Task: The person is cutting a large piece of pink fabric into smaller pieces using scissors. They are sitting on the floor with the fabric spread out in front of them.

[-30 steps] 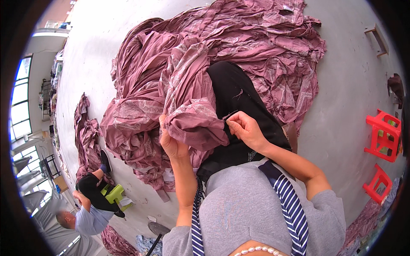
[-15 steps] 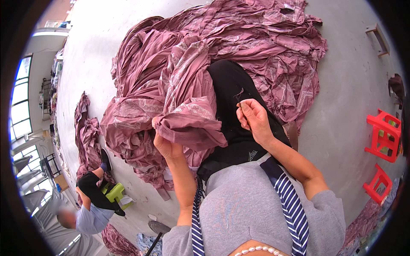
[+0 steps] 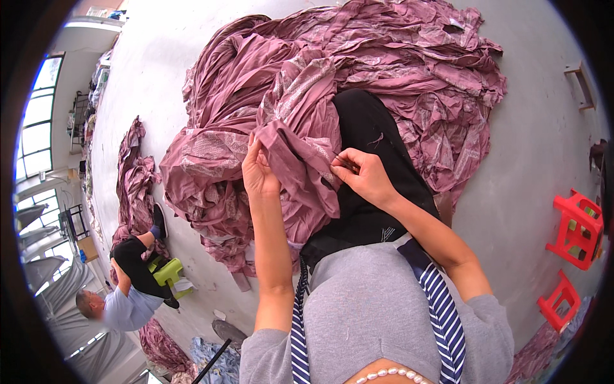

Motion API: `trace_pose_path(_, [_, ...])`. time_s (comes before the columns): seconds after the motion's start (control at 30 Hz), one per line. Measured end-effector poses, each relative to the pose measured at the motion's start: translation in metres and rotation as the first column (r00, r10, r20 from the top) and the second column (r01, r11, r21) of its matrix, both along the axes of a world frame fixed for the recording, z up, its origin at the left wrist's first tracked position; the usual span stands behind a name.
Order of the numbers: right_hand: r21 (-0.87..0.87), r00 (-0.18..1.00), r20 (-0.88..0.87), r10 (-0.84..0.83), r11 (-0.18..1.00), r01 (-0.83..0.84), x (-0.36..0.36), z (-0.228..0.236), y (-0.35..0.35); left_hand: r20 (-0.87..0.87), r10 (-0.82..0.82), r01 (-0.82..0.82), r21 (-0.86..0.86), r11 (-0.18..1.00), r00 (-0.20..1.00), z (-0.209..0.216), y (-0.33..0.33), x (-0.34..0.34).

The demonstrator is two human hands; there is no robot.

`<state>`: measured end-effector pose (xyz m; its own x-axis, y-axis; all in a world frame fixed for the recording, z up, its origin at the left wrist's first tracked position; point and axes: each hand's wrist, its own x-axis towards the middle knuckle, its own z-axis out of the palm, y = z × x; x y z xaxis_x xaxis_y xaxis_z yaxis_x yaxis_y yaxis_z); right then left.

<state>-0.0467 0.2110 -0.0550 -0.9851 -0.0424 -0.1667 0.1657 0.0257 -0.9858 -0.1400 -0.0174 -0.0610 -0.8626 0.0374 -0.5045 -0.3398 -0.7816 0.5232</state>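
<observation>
Pinched at its edge by my left hand [image 3: 261,176], a fold of dusky-pink cloth [image 3: 295,163] hangs in front of my lap. The cloth runs on into a large rumpled heap of the same pink fabric [image 3: 409,57], with pale woven patterns. My right hand [image 3: 366,178] is closed beside the fold's right edge, thumb and forefinger together on a thin dark thing, too small to name. A few loose threads [image 3: 377,139] lie on my black-trousered leg [image 3: 366,118].
To the left, a person [image 3: 131,307] sits on a green stool [image 3: 167,272] beside another strip of pink fabric [image 3: 137,185]. Two red plastic stools [image 3: 575,227] stand on the right, below a small wooden frame [image 3: 581,86]. More cloth piles [image 3: 163,345] lie at the lower left.
My right hand has moved left from over my leg to the cloth's edge. My left hand has risen, lifting and turning the fold. The whole view has shifted slightly.
</observation>
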Motion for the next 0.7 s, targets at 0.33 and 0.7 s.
trace_pose_path(0.33, [-0.387, 0.995, 0.019, -0.101, 0.916, 0.101, -0.001, 0.014, 0.005, 0.003, -0.870, -0.362, -0.909, -0.208, 0.492, 0.051, 0.055, 0.071])
trace_pose_path(0.7, [-0.296, 0.944, -0.039, -0.326, 0.907, 0.301, -0.005, -0.014, 0.057, -0.067, -0.603, -0.268, -0.931, -0.249, 0.795, -0.010, 0.025, 0.032])
